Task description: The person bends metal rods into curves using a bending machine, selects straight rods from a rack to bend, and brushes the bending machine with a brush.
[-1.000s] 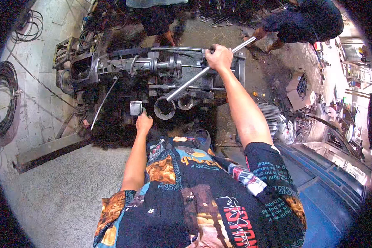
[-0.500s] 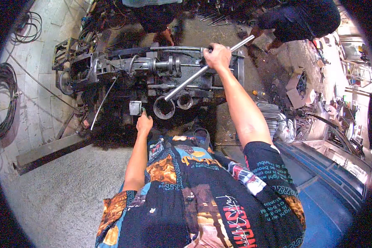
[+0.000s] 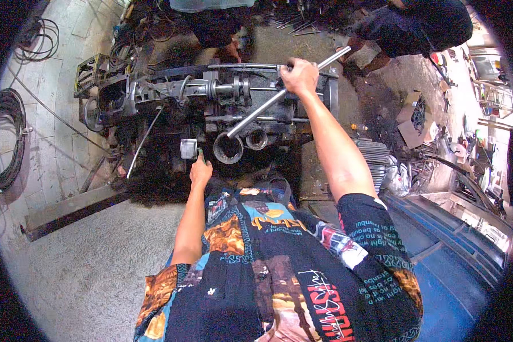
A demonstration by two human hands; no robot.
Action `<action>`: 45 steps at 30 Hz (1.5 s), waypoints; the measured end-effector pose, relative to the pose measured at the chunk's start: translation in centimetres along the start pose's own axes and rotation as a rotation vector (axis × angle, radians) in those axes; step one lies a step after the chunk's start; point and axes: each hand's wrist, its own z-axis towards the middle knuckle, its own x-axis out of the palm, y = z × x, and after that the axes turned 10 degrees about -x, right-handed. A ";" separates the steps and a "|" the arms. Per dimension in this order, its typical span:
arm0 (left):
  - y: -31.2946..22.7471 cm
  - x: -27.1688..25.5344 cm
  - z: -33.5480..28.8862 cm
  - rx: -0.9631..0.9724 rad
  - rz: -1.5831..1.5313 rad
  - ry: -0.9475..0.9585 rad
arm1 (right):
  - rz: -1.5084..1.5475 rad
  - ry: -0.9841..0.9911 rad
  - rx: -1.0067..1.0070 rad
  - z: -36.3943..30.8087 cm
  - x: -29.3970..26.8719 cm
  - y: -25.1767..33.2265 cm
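A long bare metal rod (image 3: 259, 114) slants across a greasy machine (image 3: 171, 91), its near end over a round metal ring (image 3: 228, 149). My right hand (image 3: 300, 76) is closed in a fist around the rod's middle, above the machine's right part. A second, smaller ring (image 3: 257, 138) sits beside the first. My left hand (image 3: 200, 170) is lower and to the left, its fingers curled beside a small grey box (image 3: 188, 149). Something narrow and greenish shows at its fingertips, too small to make out.
Two people stand beyond the machine, one person's dark clothing (image 3: 422, 25) at the upper right. A thin rod (image 3: 145, 142) leans at left, over a metal beam (image 3: 77, 211). Coiled cable (image 3: 5, 142) lies far left. A cardboard box (image 3: 413, 125) and blue metal panels (image 3: 444, 268) are at right.
The view has shifted very slightly. Both hands and the rod keep nearly the same places. At the top, the two people have moved a little.
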 end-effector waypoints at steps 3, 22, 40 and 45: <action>0.0 0.0 -0.1 -0.008 -0.020 0.008 | -0.013 0.036 0.005 0.1 0.0 0.1; -0.9 -0.3 -0.8 -0.046 -0.027 0.024 | -0.024 0.006 0.008 -0.1 -1.0 1.1; -0.5 0.5 -0.5 -0.046 -0.045 0.028 | -0.042 0.011 -0.008 0.0 -0.8 0.6; -0.8 0.3 -0.8 -0.071 -0.056 0.036 | 0.007 0.047 0.011 -0.1 -1.1 0.5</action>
